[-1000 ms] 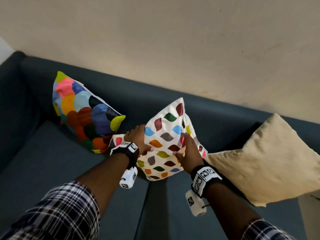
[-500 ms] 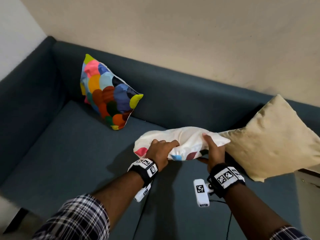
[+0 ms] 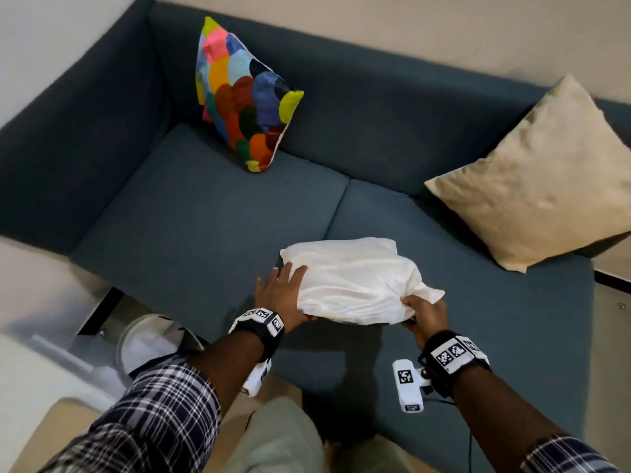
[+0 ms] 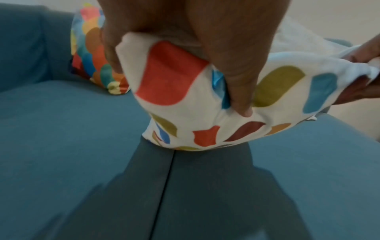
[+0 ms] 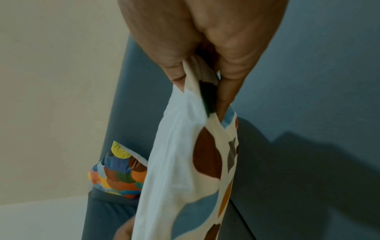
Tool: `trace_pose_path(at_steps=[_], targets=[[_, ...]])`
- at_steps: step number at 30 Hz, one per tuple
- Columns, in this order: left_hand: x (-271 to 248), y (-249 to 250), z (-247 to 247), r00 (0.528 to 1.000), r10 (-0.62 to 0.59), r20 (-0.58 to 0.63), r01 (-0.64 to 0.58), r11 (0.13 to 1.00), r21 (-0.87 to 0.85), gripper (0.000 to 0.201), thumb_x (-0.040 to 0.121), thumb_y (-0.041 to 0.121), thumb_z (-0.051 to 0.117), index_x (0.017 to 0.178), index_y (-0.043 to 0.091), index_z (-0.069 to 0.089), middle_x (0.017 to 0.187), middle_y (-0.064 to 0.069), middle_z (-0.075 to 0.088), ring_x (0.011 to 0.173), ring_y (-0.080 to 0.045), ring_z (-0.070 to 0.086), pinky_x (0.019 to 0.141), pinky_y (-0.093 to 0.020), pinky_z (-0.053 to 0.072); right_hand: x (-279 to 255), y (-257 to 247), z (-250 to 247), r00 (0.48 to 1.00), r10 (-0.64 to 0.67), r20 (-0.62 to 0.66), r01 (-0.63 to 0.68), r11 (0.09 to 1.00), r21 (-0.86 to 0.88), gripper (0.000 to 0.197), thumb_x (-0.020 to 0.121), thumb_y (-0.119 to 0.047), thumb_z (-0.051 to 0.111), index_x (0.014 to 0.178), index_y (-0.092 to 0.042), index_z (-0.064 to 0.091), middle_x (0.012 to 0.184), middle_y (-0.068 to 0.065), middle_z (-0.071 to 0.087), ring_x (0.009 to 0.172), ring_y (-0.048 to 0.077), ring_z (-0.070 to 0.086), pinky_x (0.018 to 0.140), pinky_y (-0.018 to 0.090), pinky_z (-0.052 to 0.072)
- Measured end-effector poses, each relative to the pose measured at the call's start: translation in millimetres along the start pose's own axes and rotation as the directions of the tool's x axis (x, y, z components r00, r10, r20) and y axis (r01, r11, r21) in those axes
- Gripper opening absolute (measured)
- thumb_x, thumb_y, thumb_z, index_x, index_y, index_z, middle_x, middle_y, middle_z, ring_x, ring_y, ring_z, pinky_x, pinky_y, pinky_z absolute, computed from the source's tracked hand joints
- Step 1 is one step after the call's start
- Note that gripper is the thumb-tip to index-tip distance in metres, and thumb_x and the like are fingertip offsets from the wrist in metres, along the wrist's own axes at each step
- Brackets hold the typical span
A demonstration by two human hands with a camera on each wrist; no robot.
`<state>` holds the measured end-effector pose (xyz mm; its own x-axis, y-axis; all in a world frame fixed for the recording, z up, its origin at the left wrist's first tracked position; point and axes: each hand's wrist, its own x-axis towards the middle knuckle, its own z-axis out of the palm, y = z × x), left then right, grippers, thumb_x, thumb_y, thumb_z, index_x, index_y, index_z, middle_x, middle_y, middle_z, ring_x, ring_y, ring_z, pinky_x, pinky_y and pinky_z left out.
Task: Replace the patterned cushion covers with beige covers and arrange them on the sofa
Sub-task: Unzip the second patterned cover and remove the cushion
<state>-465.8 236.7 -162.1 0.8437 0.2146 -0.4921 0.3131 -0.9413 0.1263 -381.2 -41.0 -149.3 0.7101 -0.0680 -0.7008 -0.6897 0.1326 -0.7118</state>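
Note:
I hold a cushion in a white cover with coloured leaf shapes (image 3: 351, 281) flat over the front of the dark blue sofa seat (image 3: 205, 233), its plain white side up. My left hand (image 3: 280, 288) grips its left end, thumb pressed into the patterned underside (image 4: 185, 97). My right hand (image 3: 423, 308) pinches the cover's right corner (image 5: 180, 162) between thumb and fingers. A multicoloured scale-pattern cushion (image 3: 242, 97) leans on the backrest at the left. One beige cushion (image 3: 532, 179) leans at the right.
The sofa's left armrest (image 3: 68, 124) rises beside the seat. Pale floor (image 3: 41, 302) and a light shoe (image 3: 146, 339) show at the lower left. My legs stand against the seat's front edge. The seam between the seat pads (image 3: 338, 206) runs ahead of the held cushion.
The leaf-pattern cushion came off the backrest, turned from upright to flat with its white side up, and moved toward the seat's front edge. Both hands moved back with it.

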Motion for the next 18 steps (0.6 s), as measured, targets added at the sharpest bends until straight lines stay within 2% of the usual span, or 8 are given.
trace_pose_path(at_steps=[3, 6, 8, 9, 11, 13, 15, 18], targets=[[-7.3, -13.6, 33.6, 0.998, 0.033, 0.062, -0.021, 0.983, -0.180, 0.127, 0.057, 0.078, 0.073, 0.156, 0.035, 0.007, 0.165, 0.000, 0.014, 0.148, -0.029, 0.027, 0.114, -0.053, 0.035, 8.4, 28.5, -14.6, 0.999, -0.048, -0.023, 0.047, 0.998, -0.044, 0.040, 0.085, 0.009, 0.057, 0.118, -0.012, 0.062, 0.097, 0.009, 0.068, 0.085, 0.025, 0.066, 0.067, 0.040, 0.057], [-3.8, -23.0, 57.0, 0.995, 0.101, 0.008, -0.096, 0.964, -0.247, 0.121, 0.053, 0.072, 0.079, 0.153, 0.030, 0.025, 0.152, 0.004, 0.032, 0.133, -0.026, 0.044, 0.105, -0.046, 0.044, 20.3, 55.6, -26.4, 0.993, -0.102, -0.058, 0.098, 0.993, -0.064, 0.033, 0.080, 0.009, 0.061, 0.108, -0.009, 0.065, 0.091, 0.011, 0.067, 0.080, 0.027, 0.064, 0.063, 0.037, 0.056], [2.7, -26.2, 76.5, 0.985, 0.155, -0.076, -0.169, 0.959, -0.229, 0.107, 0.052, 0.069, 0.076, 0.144, 0.028, 0.040, 0.137, 0.007, 0.040, 0.121, -0.022, 0.048, 0.099, -0.043, 0.048, 33.2, 79.9, -33.9, 0.982, -0.178, -0.061, 0.173, 0.982, -0.077, 0.030, 0.070, 0.004, 0.066, 0.099, -0.003, 0.066, 0.082, 0.011, 0.064, 0.075, 0.026, 0.061, 0.055, 0.032, 0.053], [6.0, -28.3, 89.5, 0.976, 0.184, -0.118, -0.207, 0.954, -0.217, 0.102, 0.050, 0.069, 0.071, 0.139, 0.027, 0.045, 0.130, 0.008, 0.042, 0.116, -0.021, 0.048, 0.096, -0.043, 0.049, 41.1, 94.1, -37.3, 0.973, -0.224, -0.053, 0.219, 0.973, -0.079, 0.032, 0.063, 0.000, 0.066, 0.095, -0.002, 0.066, 0.079, 0.011, 0.063, 0.073, 0.025, 0.059, 0.055, 0.032, 0.051], [8.3, -31.2, 111.2, 0.949, 0.243, -0.202, -0.283, 0.937, -0.204, 0.094, 0.050, 0.069, 0.067, 0.132, 0.028, 0.052, 0.122, 0.009, 0.044, 0.109, -0.020, 0.047, 0.091, -0.044, 0.050, 53.2, 118.8, -48.0, 0.952, -0.301, -0.050, 0.296, 0.951, -0.086, 0.035, 0.054, -0.004, 0.066, 0.090, -0.003, 0.065, 0.077, 0.009, 0.063, 0.071, 0.023, 0.058, 0.061, 0.033, 0.049], [6.8, -32.8, 140.8, 0.910, 0.285, -0.300, -0.352, 0.915, -0.197, 0.086, 0.052, 0.067, 0.073, 0.127, 0.028, 0.057, 0.117, 0.008, 0.044, 0.105, -0.020, 0.047, 0.086, -0.044, 0.051, 62.8, 147.9, -62.5, 0.928, -0.368, -0.055, 0.361, 0.926, -0.106, 0.036, 0.052, -0.003, 0.068, 0.088, -0.001, 0.062, 0.070, -0.002, 0.064, 0.065, 0.016, 0.059, 0.059, 0.026, 0.047], [5.3, -33.6, 165.9, 0.866, 0.313, -0.390, -0.406, 0.895, -0.185, 0.077, 0.055, 0.062, 0.076, 0.122, 0.028, 0.060, 0.113, 0.007, 0.045, 0.101, -0.021, 0.047, 0.081, -0.042, 0.051, 69.5, 173.1, -74.3, 0.897, -0.442, -0.034, 0.435, 0.892, -0.121, 0.031, 0.056, 0.003, 0.070, 0.085, 0.000, 0.058, 0.063, -0.014, 0.063, 0.058, 0.004, 0.057, 0.053, 0.021, 0.047], [5.4, -37.9, 195.7, 0.784, 0.369, -0.499, -0.488, 0.864, -0.127, 0.064, 0.062, 0.054, 0.072, 0.118, 0.024, 0.063, 0.103, 0.005, 0.048, 0.094, -0.022, 0.049, 0.076, -0.043, 0.049, 74.2, 200.2, -87.0, 0.829, -0.558, 0.042, 0.558, 0.817, -0.148, 0.027, 0.060, 0.003, 0.067, 0.084, -0.001, 0.055, 0.064, -0.014, 0.060, 0.059, 0.004, 0.054, 0.053, 0.020, 0.046]])
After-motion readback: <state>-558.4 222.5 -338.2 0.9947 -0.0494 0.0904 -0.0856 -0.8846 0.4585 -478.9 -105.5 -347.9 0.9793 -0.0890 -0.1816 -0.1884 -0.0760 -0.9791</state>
